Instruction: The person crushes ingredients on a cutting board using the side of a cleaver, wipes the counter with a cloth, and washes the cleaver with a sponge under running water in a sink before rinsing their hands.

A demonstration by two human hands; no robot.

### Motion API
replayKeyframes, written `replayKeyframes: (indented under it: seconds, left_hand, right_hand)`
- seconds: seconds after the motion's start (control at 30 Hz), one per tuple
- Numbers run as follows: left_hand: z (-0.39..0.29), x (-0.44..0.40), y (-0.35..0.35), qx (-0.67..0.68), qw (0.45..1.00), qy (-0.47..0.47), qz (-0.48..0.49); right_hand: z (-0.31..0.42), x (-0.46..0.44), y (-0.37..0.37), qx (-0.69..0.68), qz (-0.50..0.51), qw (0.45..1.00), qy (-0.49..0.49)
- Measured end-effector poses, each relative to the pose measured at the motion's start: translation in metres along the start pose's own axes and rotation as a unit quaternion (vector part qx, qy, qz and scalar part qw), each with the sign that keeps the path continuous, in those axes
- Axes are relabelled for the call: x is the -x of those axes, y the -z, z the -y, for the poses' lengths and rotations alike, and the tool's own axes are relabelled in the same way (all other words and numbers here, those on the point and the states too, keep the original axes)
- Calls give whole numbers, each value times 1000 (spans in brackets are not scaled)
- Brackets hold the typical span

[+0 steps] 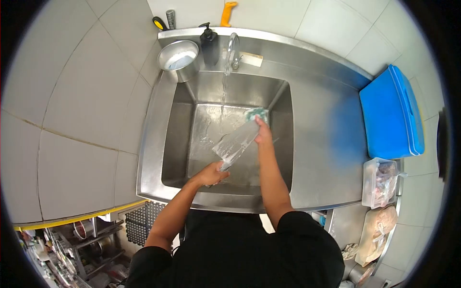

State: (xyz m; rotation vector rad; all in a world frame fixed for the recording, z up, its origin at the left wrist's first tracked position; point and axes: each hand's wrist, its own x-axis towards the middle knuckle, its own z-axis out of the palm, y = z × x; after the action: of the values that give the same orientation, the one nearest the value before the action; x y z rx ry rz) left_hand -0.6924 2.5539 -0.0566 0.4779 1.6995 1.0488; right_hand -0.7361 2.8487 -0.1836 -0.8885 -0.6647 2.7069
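Note:
My left hand (pixel 211 174) is closed round the handle of a cleaver (pixel 236 141), low over the near part of the sink. The broad metal blade, streaked with suds, slants away to the upper right. At its far end my right hand (pixel 263 131) grips a foamy green scrubbing sponge (pixel 256 114); whether the sponge touches the blade there I cannot tell. Water runs from the curved faucet (pixel 233 45) into the steel sink (pixel 175 139), left of the blade.
A metal pot (pixel 185 72) and a black pump bottle (pixel 209 47) stand behind the sink. An orange-handled tool (pixel 228 13) is at the back ledge. To the right are a blue cooler box (pixel 388 117) and a plastic tub (pixel 369 185) with bagged contents.

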Motion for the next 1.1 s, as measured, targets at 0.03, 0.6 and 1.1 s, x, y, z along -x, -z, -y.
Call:
replayKeyframes:
  seconds: [0.03,0.6,1.1]
  left_hand:
    - [5,1,1,8,1000,-4,13]
    - [2,-56,33,-34,997,64,-14]
    - [35,-56,65,233,947,223,-20]
  right_hand:
    - [10,9,-13,-12,-47,999,15]
    - [-61,101,-39,754,127,499,407]
    - [-28,3,-353,271,123,927,229]
